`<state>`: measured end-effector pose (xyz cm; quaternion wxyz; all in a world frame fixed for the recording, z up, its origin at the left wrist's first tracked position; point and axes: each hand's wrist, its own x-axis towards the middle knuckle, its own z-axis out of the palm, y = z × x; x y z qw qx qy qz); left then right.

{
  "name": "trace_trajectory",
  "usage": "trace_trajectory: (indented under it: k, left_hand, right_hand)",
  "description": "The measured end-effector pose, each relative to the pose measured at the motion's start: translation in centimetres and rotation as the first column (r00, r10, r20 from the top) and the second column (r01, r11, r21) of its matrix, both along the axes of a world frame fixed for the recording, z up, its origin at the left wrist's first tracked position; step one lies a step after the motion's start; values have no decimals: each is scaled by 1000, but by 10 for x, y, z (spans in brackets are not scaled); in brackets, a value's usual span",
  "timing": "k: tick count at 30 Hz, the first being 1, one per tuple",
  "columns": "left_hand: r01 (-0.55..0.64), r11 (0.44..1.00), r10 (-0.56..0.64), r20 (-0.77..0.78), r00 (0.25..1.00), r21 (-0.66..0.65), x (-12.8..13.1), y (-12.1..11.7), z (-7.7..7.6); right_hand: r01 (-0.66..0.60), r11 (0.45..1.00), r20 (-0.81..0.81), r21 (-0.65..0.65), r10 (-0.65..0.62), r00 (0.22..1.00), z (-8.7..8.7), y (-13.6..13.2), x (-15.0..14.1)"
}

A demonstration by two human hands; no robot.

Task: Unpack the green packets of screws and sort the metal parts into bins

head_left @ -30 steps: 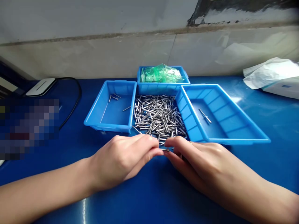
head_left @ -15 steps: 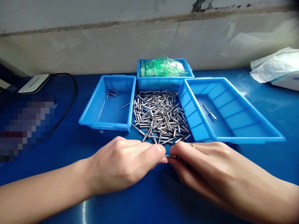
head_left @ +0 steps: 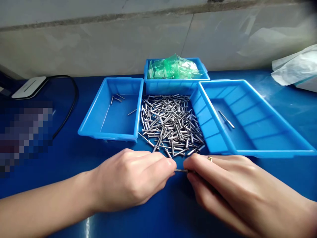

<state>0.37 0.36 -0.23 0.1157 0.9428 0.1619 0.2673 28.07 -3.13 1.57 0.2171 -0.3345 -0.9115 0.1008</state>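
Note:
A thin threaded screw (head_left: 181, 170) spans the small gap between my two hands, level and just in front of the metal pile. My left hand (head_left: 133, 180) pinches one end between thumb and fingers. At the other end, my right hand (head_left: 225, 188), with a ring on one finger, is closed on it too. Both ends of the screw are hidden by fingertips. Behind the hands lies a loose pile of screws and blind rivets (head_left: 170, 124) on the blue table.
The left blue bin (head_left: 109, 135) holds several small metal pieces. One blind rivet (head_left: 226, 119) lies in the right blue bin (head_left: 277, 153). Green plastic bags (head_left: 170, 67) fill the rear bin (head_left: 173, 86). A white device (head_left: 29, 87) with a black cable sits far left; white plastic (head_left: 297, 66) lies far right.
My hands have moved slightly apart, so more of the screw's thread shows between them. The camera view has shifted a little; the bins and pile look the same.

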Motion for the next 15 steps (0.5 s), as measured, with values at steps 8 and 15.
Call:
trace_trajectory:
  k: [8, 15]
  left_hand:
    - [-57, 991, 68, 85, 994, -119, 0, 3, 4]
    - [-4, 987, 18, 91, 996, -160, -1, 3, 3]
  right_hand:
    - [-3, 996, 22, 86, 1, 1000, -8, -5, 0]
    - [-20, 999, 15, 28, 20, 1000, -11, -2, 1]
